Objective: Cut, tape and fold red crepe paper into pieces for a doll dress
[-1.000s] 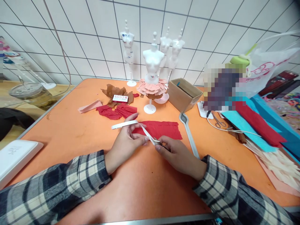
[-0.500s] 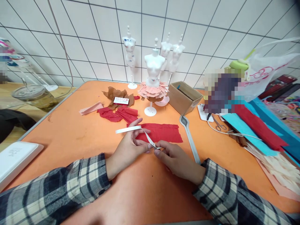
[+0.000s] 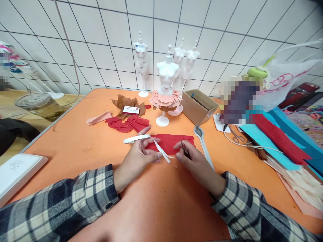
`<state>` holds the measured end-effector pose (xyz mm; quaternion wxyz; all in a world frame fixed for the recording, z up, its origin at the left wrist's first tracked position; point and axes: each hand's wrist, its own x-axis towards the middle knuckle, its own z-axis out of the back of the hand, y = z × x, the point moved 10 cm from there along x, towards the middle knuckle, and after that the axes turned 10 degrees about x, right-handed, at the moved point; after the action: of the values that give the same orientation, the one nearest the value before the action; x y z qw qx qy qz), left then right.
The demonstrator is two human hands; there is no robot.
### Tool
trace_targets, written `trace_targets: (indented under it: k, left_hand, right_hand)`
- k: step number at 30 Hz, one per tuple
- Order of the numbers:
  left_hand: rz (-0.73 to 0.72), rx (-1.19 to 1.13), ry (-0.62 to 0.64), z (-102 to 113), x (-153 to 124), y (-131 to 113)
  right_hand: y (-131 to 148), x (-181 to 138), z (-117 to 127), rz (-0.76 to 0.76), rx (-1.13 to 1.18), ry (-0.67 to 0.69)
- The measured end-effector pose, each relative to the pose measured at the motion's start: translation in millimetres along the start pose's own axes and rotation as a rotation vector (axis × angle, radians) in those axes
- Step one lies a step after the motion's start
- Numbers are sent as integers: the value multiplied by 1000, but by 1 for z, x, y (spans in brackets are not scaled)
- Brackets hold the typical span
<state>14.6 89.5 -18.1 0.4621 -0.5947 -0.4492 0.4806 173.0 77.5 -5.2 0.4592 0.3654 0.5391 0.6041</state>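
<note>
My left hand (image 3: 137, 156) pinches a narrow white strip (image 3: 141, 138) that loops over its fingers and runs down to the right. My right hand (image 3: 193, 160) is a short way right of the strip's free end, fingers curled around a small dark tool (image 3: 186, 153) that I cannot name. Both hands rest on the orange table (image 3: 75, 148), in front of a flat red crepe paper piece (image 3: 171, 142). A white mannequin with a pink ruffled skirt (image 3: 166, 97) stands behind it.
Red, brown and pink paper scraps (image 3: 126, 117) lie at the back left. A cardboard box (image 3: 199, 105), a white ruler-like tool (image 3: 204, 148), scissors (image 3: 236, 134) and stacked coloured paper (image 3: 282, 141) are on the right. A white tray (image 3: 17, 171) sits at the left.
My right hand has let go of the strip's lower end and moved right and a little away. The left hand still holds the strip in about the same place.
</note>
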Motion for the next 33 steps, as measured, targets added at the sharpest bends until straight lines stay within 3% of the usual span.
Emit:
trace_targets:
  k: [6,12,17,20,22,26,29,33]
  left_hand:
    - [-4,15,98,-13,-5,0]
    - [1,55,168,-21,-10,-4]
    - [-52,25,72,-10,-6,-7]
    - [-58,41,10,-1,-2,-6]
    - [-61,55,4,0,-1,-6]
    - [-86,47,-4,2,-2,-9]
    - [-91,52,-4,2,-3,-8]
    - [-83,79,21,1,-3,-5]
  right_hand:
    - [-7,-3,-15,-89,-21,99]
    - [0,2,-7,20,-187,11]
    - [10,-4,9,108,-40,-108]
    - [19,-11,-1,144,20,52]
    - [16,-15,-14,88,-3,200]
    - [-2,-19,-31,-71,-65,346]
    - [-13,-20,-38,-147,-100,390]
    - [-5,-15,-31,-69,-169,317]
